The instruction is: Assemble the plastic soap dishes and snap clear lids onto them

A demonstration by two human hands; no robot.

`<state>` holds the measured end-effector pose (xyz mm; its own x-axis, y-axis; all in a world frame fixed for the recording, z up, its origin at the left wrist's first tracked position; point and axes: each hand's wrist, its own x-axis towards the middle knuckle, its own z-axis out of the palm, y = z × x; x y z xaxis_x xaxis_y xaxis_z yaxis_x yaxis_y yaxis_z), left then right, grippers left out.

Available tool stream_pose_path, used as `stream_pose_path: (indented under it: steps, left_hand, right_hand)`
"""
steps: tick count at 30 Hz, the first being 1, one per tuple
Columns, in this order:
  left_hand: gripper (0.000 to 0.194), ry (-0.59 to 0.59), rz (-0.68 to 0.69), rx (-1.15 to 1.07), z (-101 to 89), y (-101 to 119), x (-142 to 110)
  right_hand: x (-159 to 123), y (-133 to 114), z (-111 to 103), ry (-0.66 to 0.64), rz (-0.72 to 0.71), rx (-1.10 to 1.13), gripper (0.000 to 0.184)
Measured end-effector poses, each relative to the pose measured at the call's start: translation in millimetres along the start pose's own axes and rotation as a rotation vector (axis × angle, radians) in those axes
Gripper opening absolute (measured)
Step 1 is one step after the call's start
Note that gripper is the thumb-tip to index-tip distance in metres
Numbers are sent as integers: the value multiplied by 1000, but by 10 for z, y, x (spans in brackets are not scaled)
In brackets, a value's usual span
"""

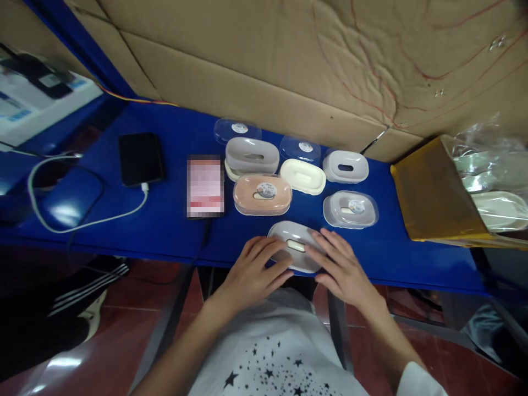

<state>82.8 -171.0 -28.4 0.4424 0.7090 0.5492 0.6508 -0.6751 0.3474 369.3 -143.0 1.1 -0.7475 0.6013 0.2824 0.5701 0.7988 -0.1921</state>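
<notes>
A grey oval soap dish [295,240] lies at the near edge of the blue table [165,220]. My left hand [256,269] rests on its left side, fingers laid over it. My right hand [340,267] presses on its right side, fingers flat and slightly spread. Beyond it stand several more soap boxes: a pink one with a clear lid [262,194], a cream one [303,176], a grey one with a clear lid [350,209], a white-grey one [345,166] and a larger grey one [252,155].
Two clear lids [237,130] lie by the cardboard wall [289,66]. A black phone [139,158] with a white charging cable [82,223] and a second phone [205,186] lie to the left. A yellow box [433,192] with bagged dishes stands at the right.
</notes>
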Motion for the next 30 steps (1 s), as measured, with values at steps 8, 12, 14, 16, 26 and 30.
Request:
stream_pose_path:
  steps: [8, 12, 14, 16, 26, 30]
  left_hand:
    - [32, -52, -48, -82, 7, -80, 51]
    - [29, -17, -87, -163, 1, -85, 11]
    - [27, 14, -110, -214, -14, -86, -12]
    - [26, 29, -119, -251, -30, -88, -20]
    - [24, -17, -97, -274, -34, -97, 5]
    - [28, -20, -130, -272, -24, -100, -7]
  right_hand:
    - [1547, 1265, -365, -24, 58, -40, 50]
    - [2315, 1866, -158, -266, 135, -95, 55]
    - [2501, 1985, -89, -323, 174, -114, 61]
    - [2573, 2014, -58, -332, 209, -127, 69]
    - [2557, 1887, 30, -352, 364, -147, 86]
    - [2475, 1687, -149, -288, 351, -166, 87]
